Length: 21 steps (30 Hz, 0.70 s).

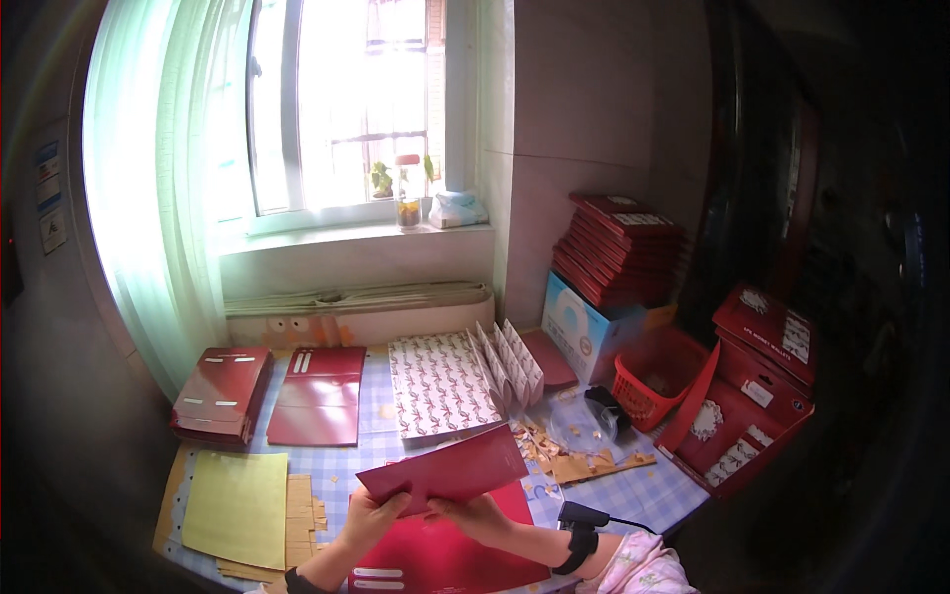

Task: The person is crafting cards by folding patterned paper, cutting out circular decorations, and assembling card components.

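Both my hands grip a dark red folded card (450,467) by its lower edge, tilted up above the table. My left hand (372,517) pinches it with the thumb on the near face. My right hand (473,518) holds it nearer the middle, its other fingers partly hidden. Beneath them lies a larger bright red card sheet (435,556) with white slots at its lower left. Beyond the hands are a patterned white sheet stack (440,384) and upright zigzag-folded patterned paper (507,368).
On the left are a stack of red folders (226,391), an open red folder (317,396) and a yellow sheet (236,507). To the right stand a red basket (648,391), red boxes (737,426) and a folder pile (614,252) on a blue-white box (574,327). Brown paper scraps (594,465) lie nearby.
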Each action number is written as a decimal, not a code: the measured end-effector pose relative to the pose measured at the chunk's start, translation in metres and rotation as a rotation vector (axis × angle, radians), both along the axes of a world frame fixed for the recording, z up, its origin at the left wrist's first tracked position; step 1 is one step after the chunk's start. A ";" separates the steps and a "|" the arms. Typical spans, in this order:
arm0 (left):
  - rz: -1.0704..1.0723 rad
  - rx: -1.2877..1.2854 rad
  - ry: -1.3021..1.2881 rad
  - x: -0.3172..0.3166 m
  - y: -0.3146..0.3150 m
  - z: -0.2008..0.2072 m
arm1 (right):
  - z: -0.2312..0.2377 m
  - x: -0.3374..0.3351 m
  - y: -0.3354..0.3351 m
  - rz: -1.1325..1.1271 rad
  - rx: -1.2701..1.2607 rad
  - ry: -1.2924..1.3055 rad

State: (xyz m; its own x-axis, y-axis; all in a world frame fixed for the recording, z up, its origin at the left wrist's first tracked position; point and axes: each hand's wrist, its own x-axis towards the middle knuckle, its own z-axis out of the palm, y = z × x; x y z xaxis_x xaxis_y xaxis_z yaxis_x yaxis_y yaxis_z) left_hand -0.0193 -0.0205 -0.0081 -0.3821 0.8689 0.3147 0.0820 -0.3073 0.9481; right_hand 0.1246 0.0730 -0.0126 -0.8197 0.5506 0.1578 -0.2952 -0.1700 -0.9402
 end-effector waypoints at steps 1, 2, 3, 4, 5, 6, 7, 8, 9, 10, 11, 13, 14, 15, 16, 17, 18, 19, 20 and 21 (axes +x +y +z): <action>0.000 -0.002 -0.001 0.001 -0.001 0.001 | 0.003 0.002 0.000 -0.017 -0.002 -0.033; -0.034 -0.063 -0.095 0.003 -0.002 0.007 | 0.003 0.003 0.002 -0.019 -0.003 -0.034; -0.069 -0.124 -0.189 0.005 -0.002 0.010 | 0.002 0.004 0.004 -0.023 0.009 -0.030; -0.070 -0.124 -0.190 0.003 -0.002 0.010 | 0.001 0.005 0.006 -0.026 0.022 -0.026; -0.095 -0.142 -0.138 0.000 -0.003 0.009 | -0.001 0.005 0.008 -0.028 0.021 -0.026; -0.120 -0.160 -0.087 -0.003 -0.004 0.009 | -0.004 0.005 0.010 -0.036 0.025 0.020; -0.121 -0.161 -0.086 -0.004 -0.005 0.010 | -0.005 0.005 0.011 -0.044 0.029 0.065; -0.114 -0.198 -0.093 -0.005 -0.006 0.013 | -0.004 0.005 0.011 -0.044 0.029 0.066; -0.106 -0.235 -0.099 -0.006 -0.007 0.016 | -0.001 0.005 0.009 -0.106 0.015 0.117; -0.105 -0.234 -0.098 -0.008 -0.007 0.018 | 0.002 0.004 0.009 -0.167 0.002 0.168; -0.099 -0.233 -0.080 -0.010 -0.007 0.022 | 0.004 0.006 0.013 -0.168 0.002 0.167; -0.094 -0.230 -0.063 -0.016 -0.008 0.022 | 0.008 0.012 0.025 -0.194 0.070 0.139; -0.106 -0.221 -0.080 -0.019 -0.008 0.020 | 0.010 0.013 0.027 -0.234 0.104 0.103; -0.119 -0.211 -0.097 -0.022 -0.008 0.020 | 0.011 0.014 0.027 -0.231 0.105 0.104; -0.116 -0.209 -0.096 -0.022 -0.009 0.021 | 0.013 0.014 0.028 -0.242 0.138 0.135; -0.108 -0.212 -0.080 -0.023 -0.009 0.023 | 0.014 0.014 0.029 -0.254 0.169 0.163; -0.100 -0.215 -0.066 -0.024 -0.009 0.024 | 0.017 0.015 0.029 -0.253 0.169 0.162; -0.099 -0.214 -0.067 -0.026 -0.009 0.025 | 0.020 0.015 0.028 -0.278 0.164 0.143; -0.074 -0.239 -0.086 -0.028 -0.010 0.026 | 0.022 0.016 0.027 -0.302 0.158 0.125; -0.049 -0.263 -0.106 -0.031 -0.011 0.026 | 0.020 0.019 0.031 -0.300 0.158 0.125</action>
